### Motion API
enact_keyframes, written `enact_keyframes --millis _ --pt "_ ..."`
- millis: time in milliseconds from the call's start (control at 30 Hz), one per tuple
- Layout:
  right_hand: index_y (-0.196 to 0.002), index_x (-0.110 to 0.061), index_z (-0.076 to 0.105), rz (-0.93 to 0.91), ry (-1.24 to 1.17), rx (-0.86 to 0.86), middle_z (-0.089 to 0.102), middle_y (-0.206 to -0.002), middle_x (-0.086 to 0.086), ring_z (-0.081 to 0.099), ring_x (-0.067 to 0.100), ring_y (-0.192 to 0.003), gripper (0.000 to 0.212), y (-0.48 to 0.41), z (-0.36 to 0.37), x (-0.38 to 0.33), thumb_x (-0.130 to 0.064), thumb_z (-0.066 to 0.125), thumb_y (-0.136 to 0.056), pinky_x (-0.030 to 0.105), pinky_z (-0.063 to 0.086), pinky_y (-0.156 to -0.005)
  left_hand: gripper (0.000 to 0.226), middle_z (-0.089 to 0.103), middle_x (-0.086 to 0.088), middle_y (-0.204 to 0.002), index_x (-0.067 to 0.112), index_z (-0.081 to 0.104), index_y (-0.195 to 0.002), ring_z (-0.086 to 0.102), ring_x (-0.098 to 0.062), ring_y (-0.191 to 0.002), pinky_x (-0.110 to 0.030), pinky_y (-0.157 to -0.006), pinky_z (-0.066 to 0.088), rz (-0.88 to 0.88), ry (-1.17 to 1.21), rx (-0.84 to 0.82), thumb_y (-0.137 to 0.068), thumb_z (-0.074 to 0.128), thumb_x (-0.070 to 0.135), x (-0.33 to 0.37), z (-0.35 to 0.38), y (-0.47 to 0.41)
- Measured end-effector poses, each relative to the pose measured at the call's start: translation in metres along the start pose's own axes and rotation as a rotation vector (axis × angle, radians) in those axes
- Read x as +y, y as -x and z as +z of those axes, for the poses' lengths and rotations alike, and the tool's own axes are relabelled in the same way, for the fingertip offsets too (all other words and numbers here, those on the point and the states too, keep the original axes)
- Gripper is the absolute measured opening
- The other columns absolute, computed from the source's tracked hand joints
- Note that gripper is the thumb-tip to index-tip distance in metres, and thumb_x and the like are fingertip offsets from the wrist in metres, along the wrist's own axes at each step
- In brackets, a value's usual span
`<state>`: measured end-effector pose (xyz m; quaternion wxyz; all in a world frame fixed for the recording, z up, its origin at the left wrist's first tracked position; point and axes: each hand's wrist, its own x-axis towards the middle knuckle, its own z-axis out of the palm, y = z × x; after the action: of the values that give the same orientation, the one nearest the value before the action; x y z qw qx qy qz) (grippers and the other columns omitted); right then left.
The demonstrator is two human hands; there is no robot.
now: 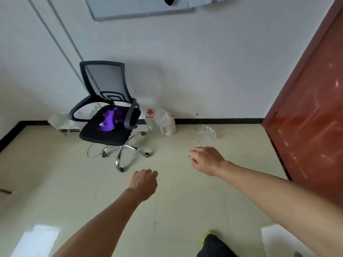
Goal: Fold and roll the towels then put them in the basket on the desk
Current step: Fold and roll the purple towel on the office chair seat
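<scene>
Head view: two hands are counted, the left hand (143, 183) and the right hand (206, 160), both stretched out above the floor (55, 173). Each grip is loosely curled and nothing is held. One office chair (105, 80) is seen. On its seat a crumpled, bright purple towel (109, 121) is laid, possibly more than one, as the heap is blurred.

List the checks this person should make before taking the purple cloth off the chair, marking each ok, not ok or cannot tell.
1. Left hand free: ok, holds nothing.
2. Right hand free: ok, holds nothing.
3. Purple cloth in view: ok, on the chair seat.
4. Purple cloth within reach: not ok, it lies farther off.
5. Purple cloth is a towel: cannot tell.
6. Basket in view: not ok.
</scene>
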<state>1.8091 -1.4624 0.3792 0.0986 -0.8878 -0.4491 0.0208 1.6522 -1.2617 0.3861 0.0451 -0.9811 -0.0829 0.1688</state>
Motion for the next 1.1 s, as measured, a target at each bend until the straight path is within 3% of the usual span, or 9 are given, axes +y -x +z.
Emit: enact_keyframes --millis 233,500,667,800,1100 --pt "-0.104 -0.015 0.062 -0.214 0.004 -0.102 0.064 -0.098 0.002 0.062 0.027 -0.089 0.024 -0.146 0.038 -0.065 -0.024 0.043 -0.092 0.033 0.044 -0.070 0.024 0.061 -0.005 -0.111 0.015 0.056 -0.108 0.059 -0.028 -0.105 -0.034 -0.081 0.041 -0.224 0.122 -0.014 -0.097 0.037 0.026 -0.116 0.017 -0.004" --pt "-0.107 -0.014 0.059 -0.388 -0.015 -0.172 0.062 -0.099 0.004 0.061 0.030 -0.088 0.023 -0.342 0.065 -0.114 -0.025 0.043 -0.093 0.034 0.039 -0.066 0.026 0.062 -0.003 -0.112 0.017 0.056 -0.114 0.059 -0.026 -0.106 -0.034 -0.083 0.042 -0.432 0.222 -0.022 -0.097 0.039 0.028 -0.253 0.013 -0.077" --pt "-0.109 -0.018 0.058 -0.390 0.010 -0.225 0.063 -0.106 0.002 0.062 0.028 -0.096 0.024 -0.429 0.075 -0.124 -0.028 0.044 -0.093 0.036 0.047 -0.076 0.029 0.063 -0.002 -0.113 0.017 0.057 -0.116 0.060 -0.027 -0.106 -0.033 -0.082 0.043 -0.527 0.318 -0.027 -0.096 0.041 0.031 -0.308 0.013 -0.113" --pt "-0.119 -0.021 0.056 -0.399 0.051 -0.260 0.062 -0.113 0.001 0.061 0.027 -0.103 0.030 -0.492 0.090 -0.139 -0.030 0.044 -0.094 0.034 0.044 -0.077 0.030 0.063 -0.002 -0.113 0.016 0.057 -0.116 0.061 -0.027 -0.104 -0.033 -0.081 0.045 -0.565 0.356 -0.060 -0.096 0.041 0.031 -0.358 0.024 -0.139" --pt "-0.127 -0.023 0.053 -0.237 0.006 -0.382 0.059 -0.123 0.000 0.060 0.026 -0.108 0.034 -0.619 0.156 -0.177 -0.030 0.046 -0.094 0.033 0.044 -0.082 0.031 0.064 -0.001 -0.115 0.017 0.057 -0.118 0.061 -0.025 -0.104 -0.033 -0.081 0.046 -0.521 0.375 -0.151 -0.096 0.041 0.031 -0.509 0.055 -0.228"
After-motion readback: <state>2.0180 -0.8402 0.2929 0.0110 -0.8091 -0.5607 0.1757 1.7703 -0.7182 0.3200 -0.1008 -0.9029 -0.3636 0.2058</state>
